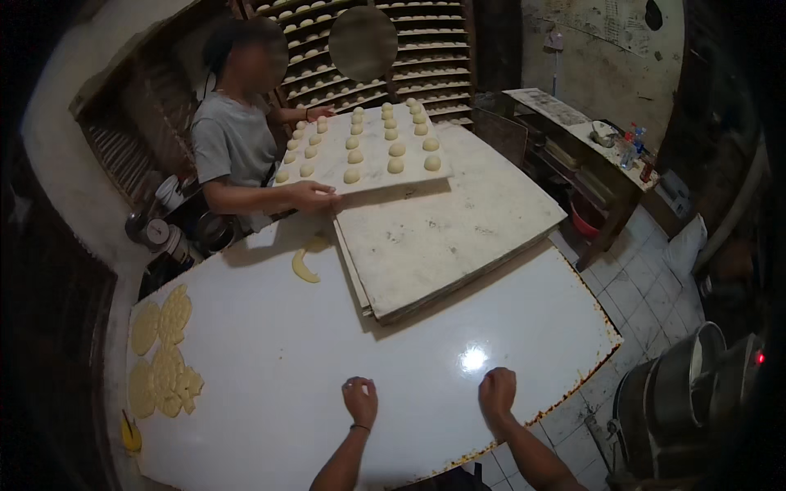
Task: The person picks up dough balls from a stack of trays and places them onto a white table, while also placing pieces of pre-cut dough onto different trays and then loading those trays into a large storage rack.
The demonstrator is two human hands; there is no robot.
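My left hand (360, 400) rests near the front edge of the white table (270, 360), its fingers curled in and nothing showing in them. To its right, my right hand (496, 394) is also closed, close to the table's right front edge, with no object visible in it. Beyond both hands lies a stack of flour-dusted boards (446, 245). Across the table a person in a grey shirt (233, 131) holds a board (327, 164) with rows of round dough balls (396, 150) above the stack's far end.
Flattened dough pieces (168, 360) lie at the table's left edge beside a yellow tool (130, 434). A curved dough strip (303, 267) lies near the stack. Racks of dough balls (426, 49) stand at the back. At right are a side table (565, 110) and metal drums (667, 393).
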